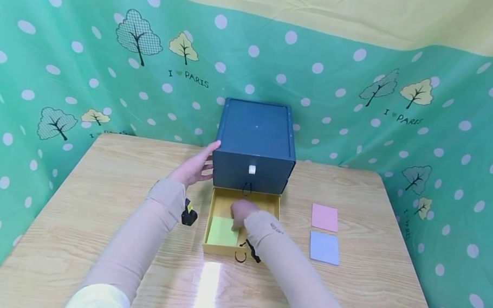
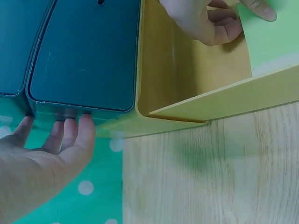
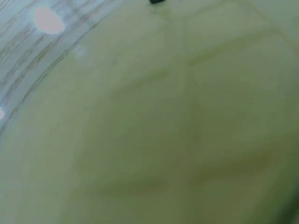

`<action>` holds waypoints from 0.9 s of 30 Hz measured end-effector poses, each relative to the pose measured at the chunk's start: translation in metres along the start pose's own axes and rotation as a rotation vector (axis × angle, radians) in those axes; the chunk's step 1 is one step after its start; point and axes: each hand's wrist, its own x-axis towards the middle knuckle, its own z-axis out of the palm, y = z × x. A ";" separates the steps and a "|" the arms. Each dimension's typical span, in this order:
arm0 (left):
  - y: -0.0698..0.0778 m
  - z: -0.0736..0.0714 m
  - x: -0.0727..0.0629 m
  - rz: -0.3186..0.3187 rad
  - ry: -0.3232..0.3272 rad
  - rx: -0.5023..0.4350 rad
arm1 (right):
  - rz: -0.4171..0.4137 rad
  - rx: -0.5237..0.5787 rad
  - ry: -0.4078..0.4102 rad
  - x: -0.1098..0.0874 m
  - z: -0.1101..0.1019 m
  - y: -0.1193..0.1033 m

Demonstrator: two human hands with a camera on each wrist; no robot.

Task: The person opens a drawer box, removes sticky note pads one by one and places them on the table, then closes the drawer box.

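A blue drawer cabinet [image 1: 258, 128] stands at the back of the table, its lower yellow drawer [image 1: 206, 249] pulled out. My left hand [image 1: 197, 166] is at the cabinet's left side, and in the left wrist view its fingertips [image 2: 85, 123] touch the blue wall. Inside the drawer, my right hand [image 1: 244, 213] is at the right edge of a light green square of paper [image 1: 222, 231]. One of its digits lies on top of the paper, and the other fingers curl beside the edge. The right wrist view holds only a blurred yellowish surface [image 3: 140, 135].
To the right of the drawer, a pink paper square [image 1: 325, 217] and a blue paper square [image 1: 324, 247] lie on the wooden table [image 1: 124, 171]. A white knob [image 1: 251, 169] sits on the upper blue front. Green dotted cloth [image 1: 175, 108] encloses the table.
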 end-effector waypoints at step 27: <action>0.001 0.001 -0.003 0.005 0.002 -0.017 | -0.095 0.215 -0.087 0.003 -0.011 0.014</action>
